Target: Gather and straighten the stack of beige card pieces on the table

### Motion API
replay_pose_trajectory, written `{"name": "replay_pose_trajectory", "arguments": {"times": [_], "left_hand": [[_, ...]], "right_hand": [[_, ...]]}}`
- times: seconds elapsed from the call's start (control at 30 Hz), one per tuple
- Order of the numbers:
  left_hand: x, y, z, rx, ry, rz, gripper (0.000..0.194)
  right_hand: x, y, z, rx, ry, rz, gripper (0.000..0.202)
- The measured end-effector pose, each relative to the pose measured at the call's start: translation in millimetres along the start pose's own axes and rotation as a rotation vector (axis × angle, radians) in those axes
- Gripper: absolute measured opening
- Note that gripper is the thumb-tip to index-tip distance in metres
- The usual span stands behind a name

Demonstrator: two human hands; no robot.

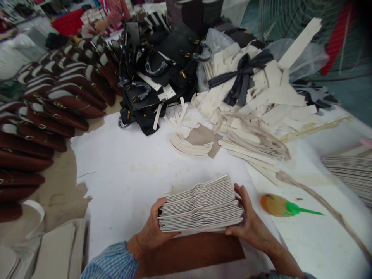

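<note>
A white-covered surface point(124, 170) fills the view, crowded along its far and left edges. At the near edge, a thick stack of pale grey card pieces point(200, 205) is held between both hands: the left hand point(152, 230), in a blue striped sleeve, grips its left end with fingers curled around it, and the right hand point(250, 223) presses against its right end. The stack sits just above a brown leather panel point(192, 254) lying flat on the surface. Just beside the right hand lies an amber, rounded tool with a green handle point(286, 207). Along the left edge, rows of dark red leather bags point(58, 112) overlap one another. At the far edge sits a heap of black bags with gold fittings point(154, 73), and next to it a large pile of cream strips point(261, 93) tied with a dark ribbon. A small curved stack of cream pieces point(190, 143) lies near the middle. More grey stacked pieces point(351, 170) rest at the right edge. In the far left corner another person in a red checked sleeve point(114, 13) works at a cluttered bench.
</note>
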State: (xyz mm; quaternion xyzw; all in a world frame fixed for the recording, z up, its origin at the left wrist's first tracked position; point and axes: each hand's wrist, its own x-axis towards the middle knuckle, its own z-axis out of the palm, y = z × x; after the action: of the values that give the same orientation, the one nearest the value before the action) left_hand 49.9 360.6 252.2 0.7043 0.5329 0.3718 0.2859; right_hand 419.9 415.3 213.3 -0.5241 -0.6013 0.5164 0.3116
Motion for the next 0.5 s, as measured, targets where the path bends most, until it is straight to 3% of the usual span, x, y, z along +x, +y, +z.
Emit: {"name": "replay_pose_trajectory", "arguments": {"times": [0.13, 0.27, 0.37, 0.5], "left_hand": [[0, 2, -0.2, -0.020, -0.004, 0.049, 0.102], [-5, 0, 0.2, -0.012, -0.001, 0.042, 0.100], [-8, 2, 5.4, 0.016, 0.024, -0.047, 0.110], [-2, 10, 16.0, -0.001, 0.076, -0.181, 0.124]], "right_hand": [[25, -2, -9, 0.065, -0.187, -0.025, 0.161], [34, -3, -10, 0.099, -0.182, 0.019, 0.165], [29, -7, -7, 0.143, -0.115, 0.033, 0.150], [20, -21, -3, 0.149, -0.053, 0.037, 0.106]]}}
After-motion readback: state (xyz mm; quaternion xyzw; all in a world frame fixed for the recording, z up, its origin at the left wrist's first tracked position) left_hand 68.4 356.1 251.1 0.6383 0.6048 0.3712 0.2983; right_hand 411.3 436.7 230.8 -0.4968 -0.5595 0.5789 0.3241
